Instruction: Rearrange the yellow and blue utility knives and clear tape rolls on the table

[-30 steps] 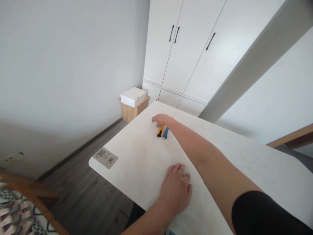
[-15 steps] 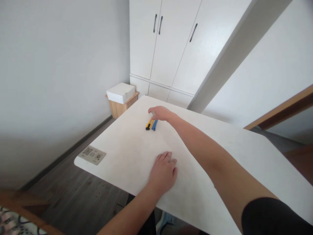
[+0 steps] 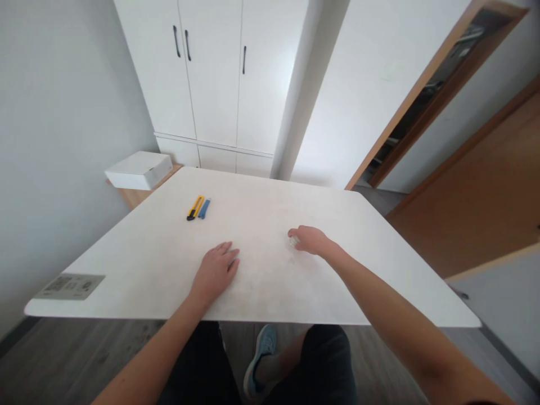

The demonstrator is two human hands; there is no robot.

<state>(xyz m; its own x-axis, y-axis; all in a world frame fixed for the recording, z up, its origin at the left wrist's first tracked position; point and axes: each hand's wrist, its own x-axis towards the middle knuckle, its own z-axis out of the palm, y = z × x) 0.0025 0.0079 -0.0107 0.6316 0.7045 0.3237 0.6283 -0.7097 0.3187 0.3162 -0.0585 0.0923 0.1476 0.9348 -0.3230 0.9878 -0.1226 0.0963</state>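
Note:
My right hand is closed around a small whitish, partly see-through object, held over the right half of the white table. Fingers hide most of that object, so its kind cannot be made out. My left hand lies flat on the tabletop left of centre, fingers stretched out, holding nothing. Beyond it, toward the far left, a yellow box cutter with a black end lies beside a slim blue tool, perhaps a second cutter. Neither hand touches these two.
A grey printed label is stuck at the table's near left corner. Behind the far left edge, a white box rests on a wooden stand. White cupboards line the back, and a wood-framed mirror leans at the right.
My right hand has moved from above the two tools toward the right and nearer, still holding the whitish object. The view has turned right. My left hand stays flat on the table.

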